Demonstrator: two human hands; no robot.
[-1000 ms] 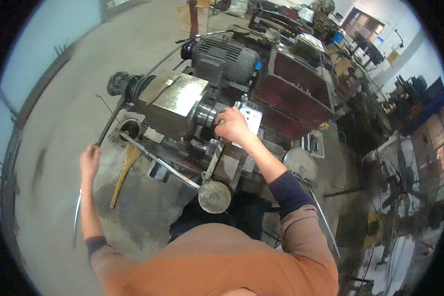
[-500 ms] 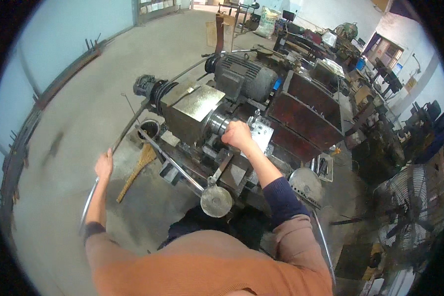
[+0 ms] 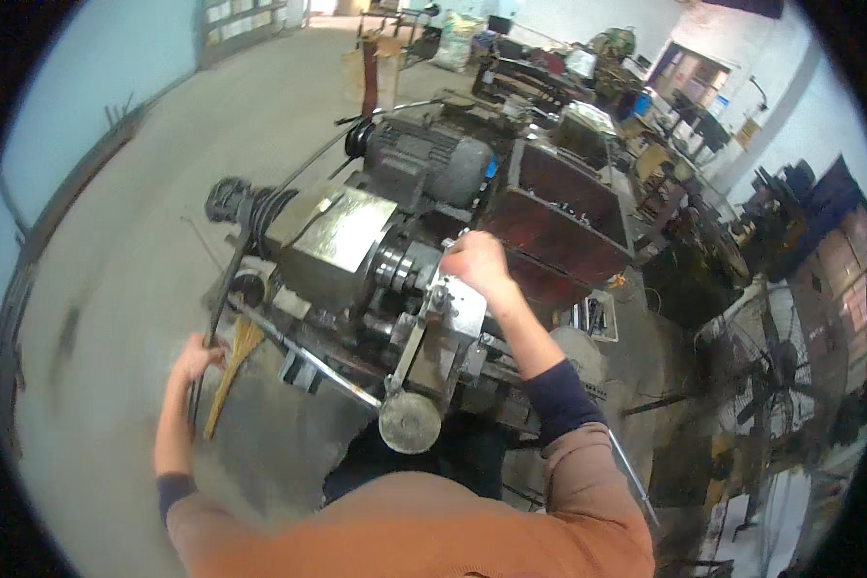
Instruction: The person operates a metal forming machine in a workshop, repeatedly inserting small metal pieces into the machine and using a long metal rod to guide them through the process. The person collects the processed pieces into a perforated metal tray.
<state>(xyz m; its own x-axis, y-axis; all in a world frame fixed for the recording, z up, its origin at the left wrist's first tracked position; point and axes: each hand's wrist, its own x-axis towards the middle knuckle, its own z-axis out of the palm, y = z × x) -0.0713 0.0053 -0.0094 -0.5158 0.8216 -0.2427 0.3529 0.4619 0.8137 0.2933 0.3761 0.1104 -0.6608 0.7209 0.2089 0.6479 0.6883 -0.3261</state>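
In front of me stands a greasy lathe-like machine with a boxy headstock [image 3: 318, 231] and a shiny stepped spindle [image 3: 395, 268]. My left hand [image 3: 197, 358] is closed round a long dark lever [image 3: 223, 289] that slopes from the headstock's left end. Over a pale metal tool block [image 3: 462, 310] on the slide, right of the spindle, is my right hand [image 3: 477, 260]. Its fingers are curled, and anything in them is hidden. A bar runs from the slide to a round metal disc [image 3: 410, 422] close to my body.
Behind the headstock sits a ribbed motor [image 3: 429, 159]. A rusty open bin [image 3: 573, 226] with small parts stands beyond my right hand. A straw broom [image 3: 231, 376] lies by the lever, a metal bar [image 3: 308, 354] juts forward, and a large fan [image 3: 771, 356] stands right.
My right hand has moved from the spindle rightward over the tool block. My left hand has drawn the lever closer to the machine. The whole view has shifted.
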